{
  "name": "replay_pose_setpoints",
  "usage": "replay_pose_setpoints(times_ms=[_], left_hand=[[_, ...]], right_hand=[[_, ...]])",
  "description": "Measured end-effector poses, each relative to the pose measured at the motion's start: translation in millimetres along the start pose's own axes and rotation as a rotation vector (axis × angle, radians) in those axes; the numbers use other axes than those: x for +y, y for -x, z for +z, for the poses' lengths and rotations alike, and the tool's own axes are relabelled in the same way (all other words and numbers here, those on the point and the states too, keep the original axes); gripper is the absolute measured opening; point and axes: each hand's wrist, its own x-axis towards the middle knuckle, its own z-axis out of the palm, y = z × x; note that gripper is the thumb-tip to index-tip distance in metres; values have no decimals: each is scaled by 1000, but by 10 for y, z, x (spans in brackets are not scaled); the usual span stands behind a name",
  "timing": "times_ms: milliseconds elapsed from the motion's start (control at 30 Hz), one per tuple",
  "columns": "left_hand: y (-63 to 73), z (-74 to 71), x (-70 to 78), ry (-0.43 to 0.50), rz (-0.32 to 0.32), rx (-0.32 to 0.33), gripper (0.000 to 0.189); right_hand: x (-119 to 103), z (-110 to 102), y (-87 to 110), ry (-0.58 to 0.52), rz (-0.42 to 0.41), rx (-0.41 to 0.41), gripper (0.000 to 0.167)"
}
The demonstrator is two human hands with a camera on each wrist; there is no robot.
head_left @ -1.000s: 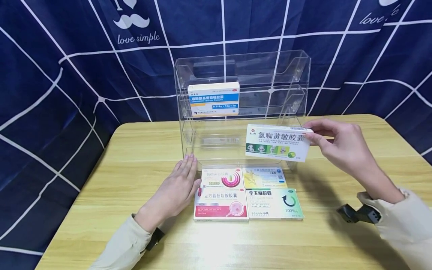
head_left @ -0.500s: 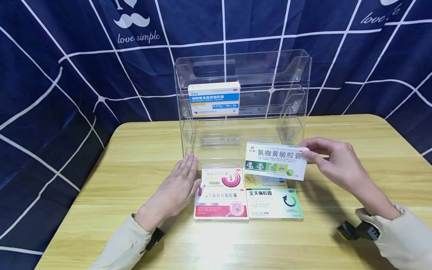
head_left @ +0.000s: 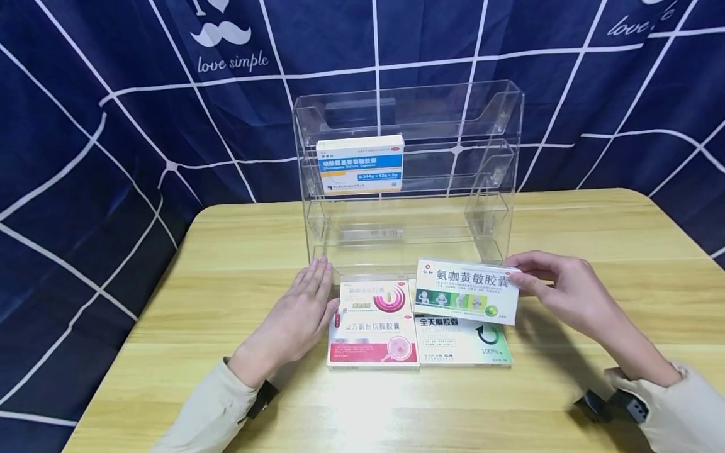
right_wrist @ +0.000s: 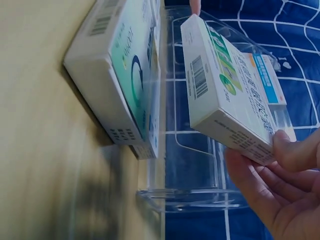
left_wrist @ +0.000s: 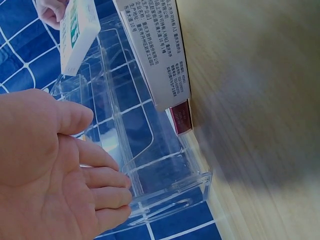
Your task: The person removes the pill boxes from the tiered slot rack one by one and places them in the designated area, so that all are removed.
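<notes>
My right hand (head_left: 566,292) pinches the right end of a white medicine box (head_left: 467,292) with a green picture strip, thumb in front and fingers behind. In the right wrist view, that medicine box (right_wrist: 225,85) is tilted and raised above the boxes on the table. It covers most of a blue-and-yellow box beneath. My left hand (head_left: 294,321) lies with straight fingers by the lower left corner of a clear acrylic rack (head_left: 408,119); whether it touches the rack I cannot tell. Right of it are two pink-and-white boxes, a rear one (head_left: 368,299) and a front one (head_left: 370,352).
A green-and-white box (head_left: 461,349) lies flat beside the front pink one. On an upper tier of the rack, at left, stands a blue, white and orange box (head_left: 360,165). Behind the wooden table (head_left: 226,251) hangs a dark blue curtain (head_left: 425,38) with white lines.
The right hand has lowered the green-striped medicine box from in front of the rack toward the boxes on the table. The left hand has stayed in place.
</notes>
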Motion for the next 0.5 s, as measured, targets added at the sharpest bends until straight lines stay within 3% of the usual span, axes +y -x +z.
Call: replay_pose_setpoints(times_ms=[300, 500], left_hand=[[-10, -7, 4, 13, -5, -18, 61], [-4, -16, 2, 20, -11, -24, 61]], right_hand=[[38, 7, 168, -18, -22, -62, 17], [63, 24, 326, -43, 5, -129, 17]])
